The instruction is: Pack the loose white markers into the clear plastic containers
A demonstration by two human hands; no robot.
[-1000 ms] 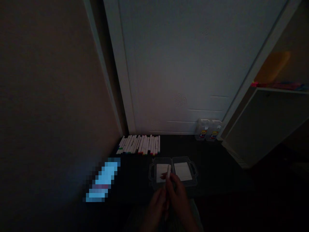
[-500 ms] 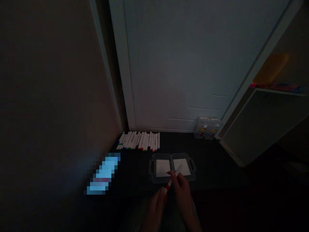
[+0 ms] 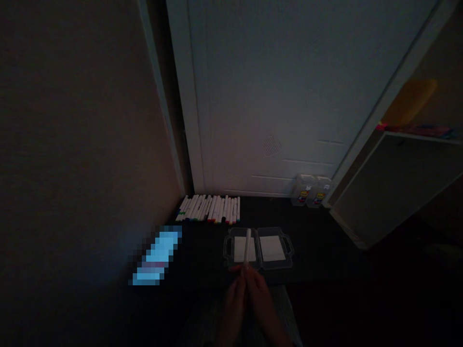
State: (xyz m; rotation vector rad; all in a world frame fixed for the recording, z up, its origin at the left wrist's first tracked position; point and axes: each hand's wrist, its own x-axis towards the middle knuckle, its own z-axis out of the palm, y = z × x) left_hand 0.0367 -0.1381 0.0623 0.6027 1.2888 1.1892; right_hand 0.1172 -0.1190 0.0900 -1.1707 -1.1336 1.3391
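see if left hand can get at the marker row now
Probably yes: the left hand has the marker row ahead to its left, with the open case beside the way, though it may first need to let go of the held marker.

a gap lay between the pens [image 3: 197, 209] at far left and two boxes [image 3: 303, 192] at far right, case [image 3: 258, 248] blocked near middle, held marker [image 3: 248, 246] obstructed its left half

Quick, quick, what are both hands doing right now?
Left hand: up against the other hand by the marker's lower end; too dark to tell if it grips.
Right hand: closed, holding a white marker.
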